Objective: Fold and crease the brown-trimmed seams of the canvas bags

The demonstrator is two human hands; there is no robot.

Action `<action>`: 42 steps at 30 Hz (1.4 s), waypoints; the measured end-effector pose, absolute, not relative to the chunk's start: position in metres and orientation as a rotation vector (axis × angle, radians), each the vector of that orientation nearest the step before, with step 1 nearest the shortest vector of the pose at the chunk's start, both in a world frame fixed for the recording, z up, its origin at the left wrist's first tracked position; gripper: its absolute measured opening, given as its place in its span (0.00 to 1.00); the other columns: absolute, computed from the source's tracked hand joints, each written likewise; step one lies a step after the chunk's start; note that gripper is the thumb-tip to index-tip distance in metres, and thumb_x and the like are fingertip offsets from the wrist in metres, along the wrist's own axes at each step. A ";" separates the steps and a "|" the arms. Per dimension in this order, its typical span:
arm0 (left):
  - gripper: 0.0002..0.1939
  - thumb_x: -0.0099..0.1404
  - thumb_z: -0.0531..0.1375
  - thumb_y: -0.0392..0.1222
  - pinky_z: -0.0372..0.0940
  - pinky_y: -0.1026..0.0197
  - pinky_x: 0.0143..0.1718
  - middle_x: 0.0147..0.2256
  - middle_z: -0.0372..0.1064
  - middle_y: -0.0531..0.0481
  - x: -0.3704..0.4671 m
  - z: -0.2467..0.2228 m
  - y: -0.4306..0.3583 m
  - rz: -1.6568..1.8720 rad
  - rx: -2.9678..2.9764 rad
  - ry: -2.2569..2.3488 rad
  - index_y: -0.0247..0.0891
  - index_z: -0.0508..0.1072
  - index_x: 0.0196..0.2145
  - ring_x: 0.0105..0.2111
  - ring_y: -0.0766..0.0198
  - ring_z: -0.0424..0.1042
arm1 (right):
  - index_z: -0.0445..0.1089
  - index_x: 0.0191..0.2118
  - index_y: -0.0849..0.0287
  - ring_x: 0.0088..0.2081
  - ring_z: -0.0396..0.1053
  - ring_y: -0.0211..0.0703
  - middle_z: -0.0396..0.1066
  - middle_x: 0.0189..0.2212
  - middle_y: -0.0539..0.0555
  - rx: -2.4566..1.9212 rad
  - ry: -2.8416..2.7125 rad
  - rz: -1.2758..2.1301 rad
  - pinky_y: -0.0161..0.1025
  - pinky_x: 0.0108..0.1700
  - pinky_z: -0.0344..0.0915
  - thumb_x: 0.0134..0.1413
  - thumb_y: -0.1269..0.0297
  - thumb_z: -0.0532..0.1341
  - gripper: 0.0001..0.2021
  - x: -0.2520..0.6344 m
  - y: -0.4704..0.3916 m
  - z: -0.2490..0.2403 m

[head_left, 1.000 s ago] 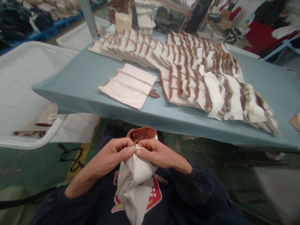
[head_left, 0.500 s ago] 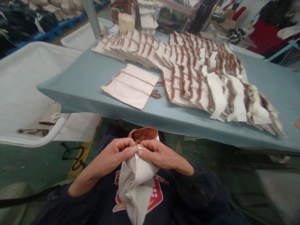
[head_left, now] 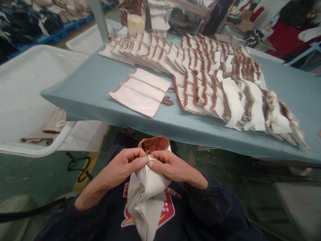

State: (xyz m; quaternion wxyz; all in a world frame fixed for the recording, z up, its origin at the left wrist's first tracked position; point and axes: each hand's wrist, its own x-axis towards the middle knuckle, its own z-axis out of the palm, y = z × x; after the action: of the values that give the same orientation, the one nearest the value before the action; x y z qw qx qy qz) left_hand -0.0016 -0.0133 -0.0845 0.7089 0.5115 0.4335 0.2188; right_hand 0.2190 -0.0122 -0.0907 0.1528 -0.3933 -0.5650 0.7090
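Observation:
A cream cloth bag [head_left: 152, 187] with a brown inside hangs in folds in front of my chest. My left hand [head_left: 130, 164] pinches its seam from the left, thumb pressed on the cloth. From the other side my right hand [head_left: 167, 164] grips the same spot, and the two thumbs nearly touch. The bag's mouth gapes just beyond my fingers, showing brown lining [head_left: 160, 142] and brown cords [head_left: 147, 147]. My fingertips are partly hidden behind the cloth. On the table [head_left: 87, 97] ahead lies a flat cream cloth piece [head_left: 141, 90] with brown loops at its right edge.
Overlapping rows of cream and brown cloth pieces [head_left: 200, 90] cover much of the table, some with pale strips [head_left: 234, 103] on top. A white tub [head_left: 30, 80] stands at the left, with cloth inside. A metal post [head_left: 98, 20] rises by the table's far left corner.
The view has shifted very slightly. Both hands keep the same pinch on the bag, with hardly any visible movement.

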 end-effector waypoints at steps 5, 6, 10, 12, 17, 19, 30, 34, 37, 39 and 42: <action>0.27 0.65 0.65 0.65 0.53 0.64 0.29 0.26 0.58 0.57 -0.001 -0.084 -0.013 0.493 1.131 0.954 0.39 0.65 0.28 0.26 0.66 0.54 | 0.64 0.34 0.58 0.28 0.52 0.34 0.58 0.28 0.45 -1.112 -1.625 2.030 0.34 0.28 0.50 0.63 0.30 0.61 0.31 0.220 -0.012 -0.090; 0.27 0.65 0.65 0.65 0.53 0.64 0.29 0.26 0.58 0.57 -0.001 -0.083 -0.013 0.494 1.130 0.955 0.39 0.65 0.28 0.26 0.67 0.54 | 0.64 0.34 0.58 0.28 0.52 0.34 0.58 0.28 0.45 -1.109 -1.624 2.031 0.34 0.28 0.50 0.63 0.30 0.61 0.31 0.220 -0.012 -0.091; 0.26 0.65 0.65 0.65 0.53 0.65 0.28 0.25 0.59 0.57 0.000 -0.081 -0.012 0.485 1.144 0.968 0.39 0.65 0.27 0.26 0.66 0.55 | 0.64 0.33 0.58 0.28 0.52 0.34 0.57 0.27 0.45 -1.124 -1.627 2.033 0.34 0.28 0.50 0.62 0.30 0.62 0.31 0.219 -0.012 -0.091; 0.26 0.65 0.65 0.65 0.54 0.65 0.28 0.25 0.59 0.57 0.000 -0.080 -0.012 0.480 1.154 0.971 0.39 0.65 0.27 0.26 0.66 0.55 | 0.64 0.33 0.58 0.28 0.51 0.34 0.57 0.27 0.44 -1.128 -1.627 2.027 0.34 0.28 0.49 0.62 0.32 0.63 0.30 0.219 -0.012 -0.090; 0.25 0.68 0.63 0.64 0.54 0.65 0.28 0.26 0.60 0.56 -0.004 -0.078 -0.013 0.492 1.192 0.926 0.38 0.68 0.28 0.27 0.66 0.55 | 0.65 0.33 0.58 0.28 0.51 0.34 0.57 0.27 0.44 -1.114 -1.607 2.030 0.34 0.28 0.49 0.61 0.34 0.66 0.29 0.218 -0.013 -0.083; 0.23 0.69 0.63 0.61 0.56 0.66 0.28 0.26 0.61 0.55 -0.007 -0.076 -0.013 0.503 1.225 0.911 0.37 0.69 0.29 0.27 0.66 0.57 | 0.65 0.32 0.58 0.28 0.51 0.34 0.56 0.27 0.44 -1.122 -1.603 2.016 0.34 0.28 0.49 0.60 0.35 0.67 0.28 0.217 -0.014 -0.080; 0.16 0.69 0.64 0.51 0.61 0.67 0.25 0.25 0.68 0.54 -0.016 -0.048 -0.014 0.377 1.322 0.874 0.38 0.72 0.28 0.23 0.66 0.65 | 0.61 0.29 0.57 0.27 0.51 0.33 0.54 0.24 0.42 -1.005 -1.813 1.871 0.35 0.29 0.49 0.61 0.43 0.70 0.25 0.217 -0.018 -0.059; 0.16 0.69 0.64 0.50 0.62 0.68 0.26 0.25 0.67 0.54 -0.017 -0.048 -0.013 0.421 1.380 0.901 0.37 0.73 0.28 0.25 0.67 0.65 | 0.61 0.29 0.57 0.27 0.52 0.33 0.54 0.24 0.42 -0.996 -1.875 1.774 0.35 0.30 0.50 0.64 0.47 0.69 0.23 0.217 -0.018 -0.054; 0.16 0.70 0.64 0.50 0.61 0.68 0.27 0.25 0.67 0.55 -0.018 -0.048 -0.010 0.445 1.433 0.923 0.37 0.74 0.29 0.26 0.67 0.63 | 0.61 0.29 0.57 0.27 0.51 0.33 0.54 0.24 0.42 -1.015 -1.932 1.713 0.35 0.30 0.49 0.66 0.49 0.67 0.22 0.218 -0.013 -0.053; 0.15 0.71 0.63 0.49 0.60 0.68 0.27 0.26 0.68 0.54 -0.017 -0.047 -0.007 0.468 1.467 0.929 0.36 0.75 0.30 0.27 0.67 0.63 | 0.59 0.28 0.57 0.27 0.50 0.33 0.54 0.24 0.42 -1.013 -1.977 1.670 0.35 0.29 0.48 0.67 0.49 0.65 0.22 0.220 -0.006 -0.051; 0.14 0.71 0.63 0.48 0.62 0.68 0.28 0.28 0.71 0.53 -0.014 -0.041 0.000 0.524 1.529 0.947 0.36 0.77 0.31 0.28 0.66 0.66 | 0.58 0.28 0.56 0.26 0.50 0.33 0.53 0.24 0.42 -0.968 -2.035 1.600 0.35 0.29 0.47 0.68 0.48 0.65 0.23 0.223 0.009 -0.043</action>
State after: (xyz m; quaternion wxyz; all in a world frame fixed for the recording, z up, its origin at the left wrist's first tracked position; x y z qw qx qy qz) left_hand -0.0137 0.0003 -0.0407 0.5924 0.6576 0.4071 0.2255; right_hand 0.2235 0.0091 -0.0434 0.1879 -0.3441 -0.7232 0.5685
